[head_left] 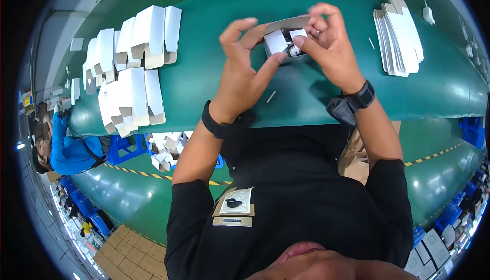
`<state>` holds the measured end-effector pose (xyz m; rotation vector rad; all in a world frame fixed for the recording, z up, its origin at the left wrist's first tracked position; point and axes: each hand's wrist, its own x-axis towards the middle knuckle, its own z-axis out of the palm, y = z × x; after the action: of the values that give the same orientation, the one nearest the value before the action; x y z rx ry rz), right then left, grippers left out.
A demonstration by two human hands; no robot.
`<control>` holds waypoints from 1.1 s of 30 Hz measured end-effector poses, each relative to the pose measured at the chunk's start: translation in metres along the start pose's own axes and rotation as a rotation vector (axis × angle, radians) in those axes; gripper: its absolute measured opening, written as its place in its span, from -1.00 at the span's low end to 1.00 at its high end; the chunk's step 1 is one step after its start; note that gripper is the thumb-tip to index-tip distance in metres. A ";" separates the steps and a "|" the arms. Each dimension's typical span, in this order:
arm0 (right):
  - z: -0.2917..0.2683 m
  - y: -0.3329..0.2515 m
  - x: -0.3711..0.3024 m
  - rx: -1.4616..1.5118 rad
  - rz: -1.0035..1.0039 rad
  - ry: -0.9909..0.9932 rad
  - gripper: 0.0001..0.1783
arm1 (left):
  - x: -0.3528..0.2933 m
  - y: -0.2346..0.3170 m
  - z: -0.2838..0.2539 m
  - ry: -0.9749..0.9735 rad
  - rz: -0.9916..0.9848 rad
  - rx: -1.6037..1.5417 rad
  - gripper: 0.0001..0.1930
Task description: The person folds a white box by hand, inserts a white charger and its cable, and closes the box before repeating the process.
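A small open cardboard box, white outside and grey-brown inside, is held over the far middle of the green table. Closed around its left side is my left hand, the thumb at the near edge. My right hand has the right side, its thumb bent over the opening and its other fingers behind the flap. Inside the box are white flaps or pieces and a small white coiled item, perhaps a cable; its kind is too small to make out.
Several folded white boxes stand in rows at the left. A stack of flat cartons lies at the right. White cables with plugs are at the far right. A person in blue sits at the left. A blue bin of boxes stands below the table edge.
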<state>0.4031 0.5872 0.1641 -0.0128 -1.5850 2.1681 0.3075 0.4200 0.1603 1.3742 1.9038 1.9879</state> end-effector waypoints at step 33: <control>-0.024 -0.030 0.006 -0.895 -0.315 -0.414 -0.62 | -0.002 -0.006 -0.025 -0.270 -0.220 -0.026 -0.48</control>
<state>0.4152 0.6184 0.1847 0.3961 -2.4653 1.1307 0.2902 0.4011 0.1585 1.2868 1.8123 1.6295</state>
